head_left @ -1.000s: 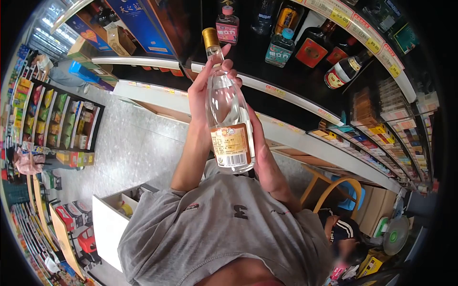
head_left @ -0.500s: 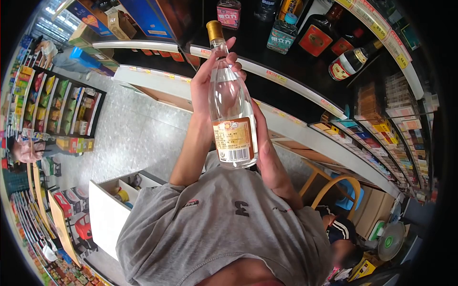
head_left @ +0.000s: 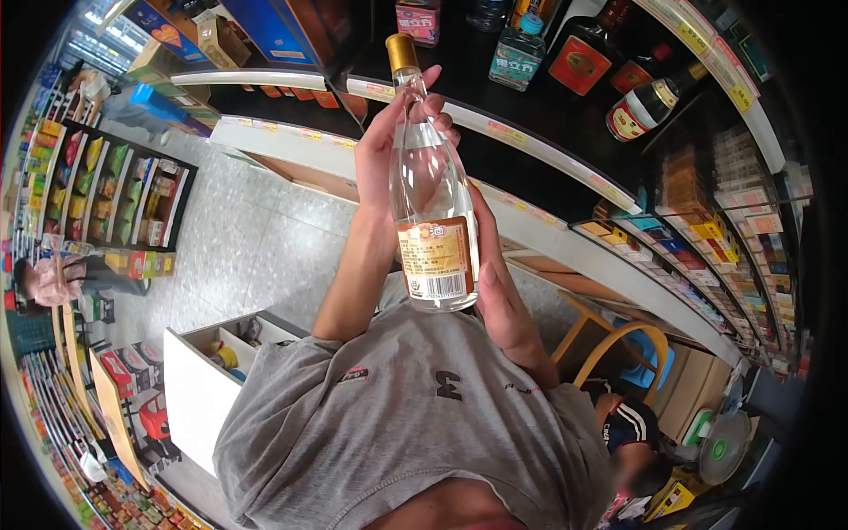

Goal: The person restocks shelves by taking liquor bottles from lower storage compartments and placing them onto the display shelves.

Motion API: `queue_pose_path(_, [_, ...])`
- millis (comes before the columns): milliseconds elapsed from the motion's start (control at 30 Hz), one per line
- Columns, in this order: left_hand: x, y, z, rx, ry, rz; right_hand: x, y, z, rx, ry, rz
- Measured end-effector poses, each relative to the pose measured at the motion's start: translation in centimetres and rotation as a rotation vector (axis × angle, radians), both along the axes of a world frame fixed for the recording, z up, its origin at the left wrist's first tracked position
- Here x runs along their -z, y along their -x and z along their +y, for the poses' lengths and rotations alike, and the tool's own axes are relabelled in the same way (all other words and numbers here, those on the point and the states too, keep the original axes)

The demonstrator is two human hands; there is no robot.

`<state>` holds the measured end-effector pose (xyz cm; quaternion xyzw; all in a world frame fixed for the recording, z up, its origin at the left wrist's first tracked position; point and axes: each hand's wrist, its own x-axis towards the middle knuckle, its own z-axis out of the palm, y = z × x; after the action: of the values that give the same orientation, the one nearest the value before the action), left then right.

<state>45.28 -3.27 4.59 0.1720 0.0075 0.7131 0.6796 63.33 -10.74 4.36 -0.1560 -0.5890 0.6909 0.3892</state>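
With left hand (head_left: 375, 168) clamped round the neck of a tall clear glass bottle with a gold cap (head_left: 428, 181), steadying the narrow end in the head view. With right hand (head_left: 505, 314) clamped along the side near the base, thumb by the glass and fingers hidden behind, probably sharing the weight against slip or swing. Held slanted in front of a grey cotton shirt (head_left: 389, 380), cap away from the chest, barcode turned to the eyes and left uncovered by both grips. Worth minding beyond the neck: a white shelf edge with price tags (head_left: 508, 134), at a gap hard to judge, and behind it a squat bottle with a turquoise cap (head_left: 515, 66). More room to the left, over the grey floor (head_left: 238, 230), down to an open white drawer (head_left: 199, 389); tighter to the lower right, near a curved wooden chair (head_left: 634, 326).
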Motion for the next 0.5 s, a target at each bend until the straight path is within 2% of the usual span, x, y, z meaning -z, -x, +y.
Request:
queue_pose_path(67, [-0.28,-0.31,0.12,0.029,0.038,-0.061,0.07,-0.25,0.05,0.008,-0.011,-0.015])
queue_pose_path(500, [-0.36,-0.15,0.33,0.028,0.017,-0.03,-0.16,0.01,-0.02,0.017,0.032,0.002])
